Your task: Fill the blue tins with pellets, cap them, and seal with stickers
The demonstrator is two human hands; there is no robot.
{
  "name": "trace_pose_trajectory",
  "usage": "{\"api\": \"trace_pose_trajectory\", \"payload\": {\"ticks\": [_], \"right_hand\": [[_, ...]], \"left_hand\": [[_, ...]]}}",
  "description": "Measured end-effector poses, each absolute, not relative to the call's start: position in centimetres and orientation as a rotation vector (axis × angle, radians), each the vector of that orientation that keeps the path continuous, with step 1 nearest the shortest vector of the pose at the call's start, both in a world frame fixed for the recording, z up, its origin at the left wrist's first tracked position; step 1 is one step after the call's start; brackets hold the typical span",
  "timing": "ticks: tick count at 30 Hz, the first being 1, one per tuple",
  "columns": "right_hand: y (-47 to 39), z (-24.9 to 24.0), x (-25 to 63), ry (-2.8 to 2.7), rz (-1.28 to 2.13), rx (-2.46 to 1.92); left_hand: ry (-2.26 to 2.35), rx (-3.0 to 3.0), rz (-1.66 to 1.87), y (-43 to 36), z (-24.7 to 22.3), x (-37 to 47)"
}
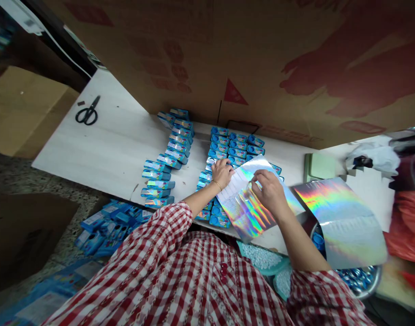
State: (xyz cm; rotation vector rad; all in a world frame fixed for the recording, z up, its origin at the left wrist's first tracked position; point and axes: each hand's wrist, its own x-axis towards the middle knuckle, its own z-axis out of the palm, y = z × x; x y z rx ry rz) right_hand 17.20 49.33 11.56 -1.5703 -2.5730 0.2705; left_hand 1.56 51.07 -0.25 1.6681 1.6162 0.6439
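Note:
Rows of small blue boxes (219,148) stand on the white table in front of me. A shiny rainbow sticker sheet (250,203) lies over some of them. My left hand (222,173) rests at the sheet's upper left edge, fingers bent down over a box; what lies under the fingertips is hidden. Above the sheet's right part is my right hand (267,188), thumb and fingers pinched together, with whatever they hold too small to tell. Another column of blue boxes (158,184) stands to the left, with silvery strips on their sides.
A large cardboard box (194,59) walls off the table's back. Black scissors (88,113) lie at the left. A second rainbow sheet (343,222) is at the right, over a metal bowl (372,285). Bowls of beads (262,258) sit below the front edge; blue packs (108,226) are piled lower left.

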Motion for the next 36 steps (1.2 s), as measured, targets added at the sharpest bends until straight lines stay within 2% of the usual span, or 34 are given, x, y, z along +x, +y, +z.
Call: {"api": "trace_pose_trajectory", "payload": {"ticks": [4, 9, 14, 17, 24, 33, 36], "right_hand": [[50.6, 12.9, 15.7, -2.117, 0.699, -1.793], [52.2, 9.6, 13.3, -1.401, 1.191, -1.937], [52.8, 6.3, 10.3, -1.108, 1.349, -1.882], [53.5, 4.2, 8.6, -1.171, 1.238, -1.873], [55.5, 0.9, 5.7, -1.603, 0.681, -2.061], [56.0, 0.3, 5.4, -2.033, 0.197, -2.246], [55.5, 1.0, 5.7, -2.315, 0.116, -2.122]], "left_hand": [[1.475, 1.291, 0.911, 50.8, 0.0, 0.6], [1.147, 0.563, 1.002, 50.3, 0.7, -1.9], [1.127, 0.441, 1.068, 50.8, 0.2, -5.1], [1.178, 0.460, 1.113, 51.9, -0.9, -6.9], [1.487, 0.884, 1.062, 56.1, -4.5, -9.4], [1.638, 1.019, 0.873, 57.3, -7.0, -7.7], [1.725, 1.056, 0.812, 56.9, -6.7, -7.8]]}}
